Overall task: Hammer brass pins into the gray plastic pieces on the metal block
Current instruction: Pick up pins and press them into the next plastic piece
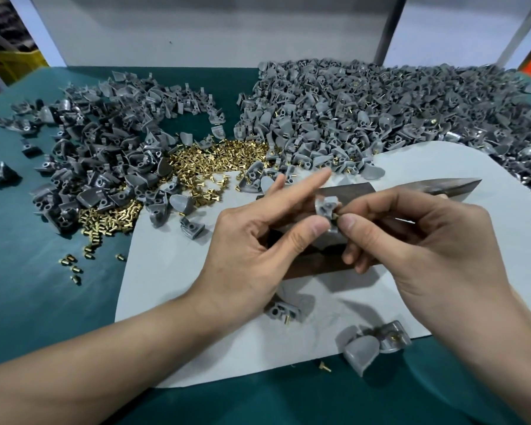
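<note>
A gray plastic piece (326, 208) is held in the air above the middle of the tabletop (43, 296). A brass pin (334, 216) sits at its lower edge and seems only started by hand, not yet driven. The metal block (411, 190) lies just under both hands on a pale sheet (166, 271), and nothing rests on the part of it that shows. No hammer can be made out.

Judging by the heaps, much is done and much is left. The large pile of pinned pieces (380, 111) at the far right corner shows brass here and there. The pile of bare pieces (98, 154) at the far left shows none. The loose brass pins (209, 157) between them are plentiful. Two more pieces with pins (377, 342) lie by the near edge of the sheet.

The left hand (258, 240) comes in palm-up, its grip closed on the piece between thumb and middle fingers, forefinger pointing away. The right hand (426, 246) curls in from the right, its grip pinching the pin between thumb and forefinger.
</note>
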The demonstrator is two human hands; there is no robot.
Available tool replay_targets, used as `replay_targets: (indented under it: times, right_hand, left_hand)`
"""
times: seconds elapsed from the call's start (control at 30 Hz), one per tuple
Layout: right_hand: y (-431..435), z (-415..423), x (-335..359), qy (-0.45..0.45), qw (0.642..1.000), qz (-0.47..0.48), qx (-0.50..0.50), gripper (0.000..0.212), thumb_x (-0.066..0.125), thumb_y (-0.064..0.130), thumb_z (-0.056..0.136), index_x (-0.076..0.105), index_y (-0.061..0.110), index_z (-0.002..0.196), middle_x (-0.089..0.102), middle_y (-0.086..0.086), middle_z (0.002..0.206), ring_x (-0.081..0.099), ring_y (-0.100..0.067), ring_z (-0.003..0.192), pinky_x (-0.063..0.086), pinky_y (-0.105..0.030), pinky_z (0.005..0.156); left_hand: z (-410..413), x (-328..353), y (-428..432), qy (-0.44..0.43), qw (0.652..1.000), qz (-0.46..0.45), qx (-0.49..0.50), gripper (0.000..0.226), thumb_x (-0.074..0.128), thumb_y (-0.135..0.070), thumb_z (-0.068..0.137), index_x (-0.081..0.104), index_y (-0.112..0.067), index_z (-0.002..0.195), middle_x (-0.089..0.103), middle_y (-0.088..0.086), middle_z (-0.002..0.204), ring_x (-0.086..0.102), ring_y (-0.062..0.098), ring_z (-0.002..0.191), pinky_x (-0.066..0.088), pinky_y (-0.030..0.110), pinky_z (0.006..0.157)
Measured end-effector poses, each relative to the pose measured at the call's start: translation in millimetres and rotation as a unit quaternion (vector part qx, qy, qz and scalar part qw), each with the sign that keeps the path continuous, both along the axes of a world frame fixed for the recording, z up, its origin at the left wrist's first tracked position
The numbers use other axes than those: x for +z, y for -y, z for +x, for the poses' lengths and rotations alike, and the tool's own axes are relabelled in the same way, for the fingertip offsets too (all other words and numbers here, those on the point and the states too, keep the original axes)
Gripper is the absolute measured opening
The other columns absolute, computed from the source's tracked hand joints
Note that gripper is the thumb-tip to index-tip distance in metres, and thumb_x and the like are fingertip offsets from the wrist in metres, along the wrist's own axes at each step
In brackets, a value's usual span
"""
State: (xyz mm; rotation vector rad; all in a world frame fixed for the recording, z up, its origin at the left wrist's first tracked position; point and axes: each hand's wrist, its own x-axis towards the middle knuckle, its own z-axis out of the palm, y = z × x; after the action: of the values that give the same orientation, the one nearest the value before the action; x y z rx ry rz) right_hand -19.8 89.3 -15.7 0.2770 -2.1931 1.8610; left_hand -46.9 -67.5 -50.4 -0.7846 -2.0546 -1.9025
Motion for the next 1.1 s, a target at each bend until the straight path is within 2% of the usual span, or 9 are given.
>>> replay_targets:
  times: [0.07, 0.17, 0.27, 0.37, 0.47, 0.6, 0.7, 0.83, 1.1]
  right_hand:
    - [0.6, 0.2, 0.5, -0.003, 1.000, 0.009, -0.004, 0.005, 0.070, 0.024, 0.067, 0.071, 0.019, 0.068, 0.067, 0.002, 0.056, 0.061, -0.015, 0.045, 0.050, -0.019, 0.047]
    - [0.5, 0.5, 0.4, -0.003, 1.000, 0.002, -0.006, 0.007, 0.070, 0.024, 0.066, 0.070, 0.018, 0.069, 0.066, 0.001, 0.055, 0.060, -0.015, 0.043, 0.049, -0.018, 0.045]
    - [1.0, 0.5, 0.2, -0.008, 1.000, -0.001, -0.007, 0.008, 0.069, 0.025, 0.066, 0.069, 0.018, 0.070, 0.066, 0.000, 0.054, 0.060, -0.014, 0.043, 0.049, -0.018, 0.045]
    - [1.5, 0.4, 0.0, -0.011, 1.000, -0.003, -0.007, 0.007, 0.070, 0.026, 0.066, 0.069, 0.019, 0.068, 0.064, 0.001, 0.053, 0.059, -0.014, 0.043, 0.048, -0.018, 0.044]
    - [1.0, -0.6, -0.1, -0.011, 1.000, 0.002, -0.005, 0.006, 0.069, 0.025, 0.067, 0.068, 0.019, 0.067, 0.064, 0.002, 0.052, 0.058, -0.013, 0.042, 0.047, -0.018, 0.044]
    - [0.8, -0.5, 0.9, -0.012, 1.000, 0.008, 0.000, 0.006, 0.070, 0.025, 0.066, 0.068, 0.020, 0.067, 0.063, 0.002, 0.052, 0.058, -0.013, 0.042, 0.047, -0.018, 0.043]
    - [1.0, 0.1, 1.2, -0.012, 1.000, 0.008, -0.001, 0.007, 0.070, 0.026, 0.066, 0.068, 0.019, 0.068, 0.063, 0.004, 0.051, 0.058, -0.013, 0.042, 0.047, -0.018, 0.043]
    - [1.4, 0.7, 2.1, -0.009, 1.000, 0.013, -0.006, 0.007, 0.069, 0.024, 0.067, 0.067, 0.018, 0.068, 0.063, 0.003, 0.051, 0.057, -0.011, 0.041, 0.048, -0.018, 0.043]
    - [-1.5, 0.0, -1.0, -0.055, 0.992, 0.109, -0.029, 0.020, 0.075, 0.008, 0.077, 0.066, 0.024, 0.070, 0.064, 0.013, 0.053, 0.057, -0.005, 0.041, 0.044, -0.012, 0.044]
  left_hand:
    - [0.7, 1.4, 0.3, 0.030, 0.999, 0.030, -0.017, 0.035, 0.063, -0.012, 0.086, 0.060, -0.014, 0.121, 0.073, -0.005, 0.108, 0.068, 0.006, 0.100, 0.051, 0.019, 0.090]
    - [2.0, 3.4, -0.2, 0.040, 0.998, 0.033, -0.017, 0.025, 0.062, -0.012, 0.085, 0.063, -0.015, 0.111, 0.073, -0.007, 0.100, 0.070, 0.006, 0.095, 0.051, 0.016, 0.084]
    - [2.4, 3.5, -0.6, 0.006, 1.000, 0.006, -0.009, 0.027, 0.063, -0.010, 0.087, 0.061, -0.014, 0.113, 0.069, -0.015, 0.101, 0.068, -0.001, 0.094, 0.041, 0.015, 0.102]
    - [1.3, 2.5, -0.4, -0.019, 1.000, -0.024, 0.002, 0.027, 0.064, -0.013, 0.086, 0.061, -0.018, 0.112, 0.066, -0.023, 0.099, 0.066, -0.005, 0.095, 0.019, 0.032, 0.119]
    - [-0.5, -0.3, 0.2, -0.017, 1.000, -0.022, -0.003, 0.025, 0.064, -0.011, 0.088, 0.062, -0.017, 0.112, 0.067, -0.019, 0.102, 0.067, -0.004, 0.094, 0.017, 0.035, 0.120]
    - [0.1, 0.6, -1.0, -0.012, 1.000, -0.020, -0.001, 0.025, 0.065, -0.013, 0.087, 0.062, -0.017, 0.111, 0.067, -0.020, 0.101, 0.067, -0.005, 0.095, 0.021, 0.027, 0.119]
    - [0.8, 2.8, -1.3, -0.007, 1.000, -0.020, 0.000, 0.024, 0.064, -0.016, 0.085, 0.062, -0.022, 0.109, 0.068, -0.023, 0.096, 0.068, -0.003, 0.093, 0.015, 0.039, 0.121]
    - [1.0, 3.2, -1.7, -0.004, 1.000, -0.021, -0.005, 0.023, 0.064, -0.016, 0.085, 0.063, -0.023, 0.107, 0.070, -0.020, 0.094, 0.069, -0.001, 0.089, 0.015, 0.041, 0.121]
    - [0.0, 1.0, -1.2, 0.004, 1.000, -0.021, -0.003, 0.023, 0.067, -0.009, 0.085, 0.064, -0.017, 0.106, 0.071, -0.014, 0.092, 0.070, 0.000, 0.086, 0.014, 0.037, 0.122]
